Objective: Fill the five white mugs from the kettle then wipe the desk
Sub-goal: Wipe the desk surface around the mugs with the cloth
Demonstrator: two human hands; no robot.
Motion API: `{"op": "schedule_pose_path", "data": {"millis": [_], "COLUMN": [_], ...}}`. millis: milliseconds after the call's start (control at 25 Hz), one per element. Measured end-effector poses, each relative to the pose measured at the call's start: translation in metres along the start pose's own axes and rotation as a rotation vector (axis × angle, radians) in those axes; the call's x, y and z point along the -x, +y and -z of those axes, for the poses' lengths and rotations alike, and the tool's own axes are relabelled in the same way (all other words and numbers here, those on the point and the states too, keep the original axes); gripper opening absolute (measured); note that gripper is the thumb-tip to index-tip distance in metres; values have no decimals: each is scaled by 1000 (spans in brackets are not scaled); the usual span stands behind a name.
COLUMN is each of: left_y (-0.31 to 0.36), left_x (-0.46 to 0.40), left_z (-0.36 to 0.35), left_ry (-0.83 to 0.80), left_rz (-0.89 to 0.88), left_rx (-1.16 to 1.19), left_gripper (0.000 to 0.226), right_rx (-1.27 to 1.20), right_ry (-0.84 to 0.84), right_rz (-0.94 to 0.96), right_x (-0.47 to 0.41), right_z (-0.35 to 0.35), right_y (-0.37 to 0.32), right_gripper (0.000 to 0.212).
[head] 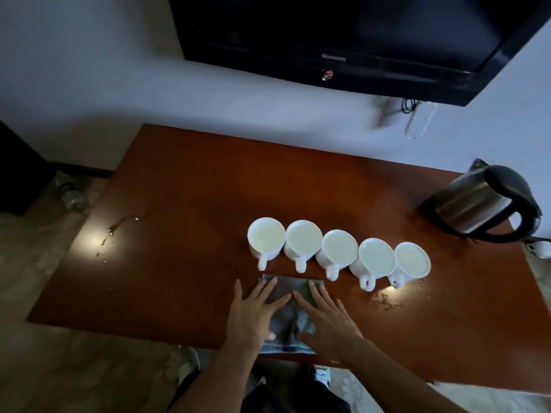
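Cloth [286, 311], soft and limp, slides best pressed flat as now under both spread hands' straight fingers [265, 289], steering clear of the brimful mugs [340, 247].

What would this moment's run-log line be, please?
mugs: five, filled | kettle: set down | left hand, right hand: flat on cloth

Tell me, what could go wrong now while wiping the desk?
The five white mugs look full nearly to their rims, just beyond the grey cloth that the left hand and right hand press flat. A forward wipe could bump a handle and slop water. Spilled drops near the rightmost mug and others far left might get missed.
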State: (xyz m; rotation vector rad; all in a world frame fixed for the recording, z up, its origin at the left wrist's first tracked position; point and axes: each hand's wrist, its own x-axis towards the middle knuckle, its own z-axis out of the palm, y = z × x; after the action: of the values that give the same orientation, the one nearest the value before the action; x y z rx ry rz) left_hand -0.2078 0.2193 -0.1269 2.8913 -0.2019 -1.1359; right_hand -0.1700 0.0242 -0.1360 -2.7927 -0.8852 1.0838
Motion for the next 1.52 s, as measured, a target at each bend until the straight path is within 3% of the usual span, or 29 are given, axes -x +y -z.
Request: {"op": "schedule_pose_path", "data": {"millis": [400,680,880,1200,1520], "left_y": [-140,-268,-355,-432,-426], "left_x": [23,64,58,-21,-53], "left_z": [-8,-41,-42,25,70], "left_ry": [-62,12,58,107,77], "left_rz": [-29,153,270,345,365], "left_rx": [-122,25,103,136,64], "left_gripper": [93,96,97,97,101], "right_rx": [-20,98,329,417,494], "right_ry": [25,-16,-3,-22,17], "right_rz": [12,130,202,221,243], "right_x": [-55,-140,-218,-328,-358], "right_z": [4,35,62,156,193], "right_y": [-129,-246,-312,-308,-274], "right_gripper": [87,88,86,88,93]}}
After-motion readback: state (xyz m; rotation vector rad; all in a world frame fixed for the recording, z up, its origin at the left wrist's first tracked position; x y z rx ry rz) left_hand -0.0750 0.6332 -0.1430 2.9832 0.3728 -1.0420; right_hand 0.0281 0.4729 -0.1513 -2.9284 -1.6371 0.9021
